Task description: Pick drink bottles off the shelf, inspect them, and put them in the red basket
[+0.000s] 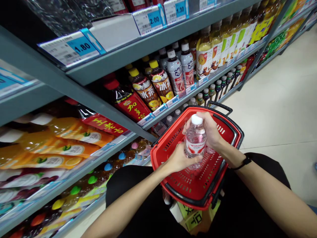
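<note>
A clear plastic water bottle (195,146) with a white cap and a red-and-white label stands upright over the inside of a red shopping basket (170,132). My left hand (182,158) is closed around the bottle's lower part, with its thumb across the front below the label. Curled behind the bottle's shoulder and neck, my right hand (210,129) grips it from the right, and fingertips show on the far left side. Part of another clear item with a pinkish label (210,149) shows behind the bottle. Whether the bottle's base touches the basket floor I cannot tell.
The basket sits between my knees, its black handle (223,110) at the far rim. Drink shelves (173,34) run along the left and ahead, holding iced-tea bottles (160,81) and orange drinks (71,148). Pale floor tiles (279,109) lie to the right.
</note>
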The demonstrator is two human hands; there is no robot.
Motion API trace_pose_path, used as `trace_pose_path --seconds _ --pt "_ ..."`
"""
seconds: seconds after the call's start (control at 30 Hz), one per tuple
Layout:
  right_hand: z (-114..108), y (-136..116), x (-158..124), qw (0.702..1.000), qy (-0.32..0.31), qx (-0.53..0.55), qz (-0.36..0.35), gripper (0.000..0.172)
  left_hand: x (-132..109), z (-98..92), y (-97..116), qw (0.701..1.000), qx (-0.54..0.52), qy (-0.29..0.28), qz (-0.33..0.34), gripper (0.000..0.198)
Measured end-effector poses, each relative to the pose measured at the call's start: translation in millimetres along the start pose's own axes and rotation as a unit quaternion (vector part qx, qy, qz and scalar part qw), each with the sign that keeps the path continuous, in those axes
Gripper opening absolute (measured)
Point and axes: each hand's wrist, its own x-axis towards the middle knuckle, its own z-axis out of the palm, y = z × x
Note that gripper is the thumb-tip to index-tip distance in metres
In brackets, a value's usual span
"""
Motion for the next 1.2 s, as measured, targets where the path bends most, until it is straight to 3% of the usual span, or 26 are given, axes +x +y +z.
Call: trace_pose_path --seconds 0.27,0.5,0.8,0.97,1.2 --pt "-1.1 -1.9 -3.0 0.998 -0.041 -0.044 -0.025 0.049 -0.2 1.1 -9.3 1.0 -0.004 -0.003 -0.005 0.055" --pt "2.0 -4.5 -5.3 0.989 -0.072 -0.1 -0.078 0.053 0.8 2.0 -9.9 0.999 -0.033 0.007 0.033 0.051" --pt "1.5 -6.7 -7.6 0.984 -0.099 -0.126 -0.084 0.058 0.4 3.4 -8.2 0.999 -0.03 0.031 0.032 0.053" --pt "-1.6 -6.7 -8.6 0.979 -0.129 -0.133 -0.082 0.059 0.4 3.2 -6.6 0.999 -0.026 0.017 0.039 0.048" --pt "2.7 -8.8 -6.9 0.986 -0.092 -0.128 -0.056 0.066 0.3 2.7 -10.1 0.998 -0.044 -0.01 0.032 0.052"
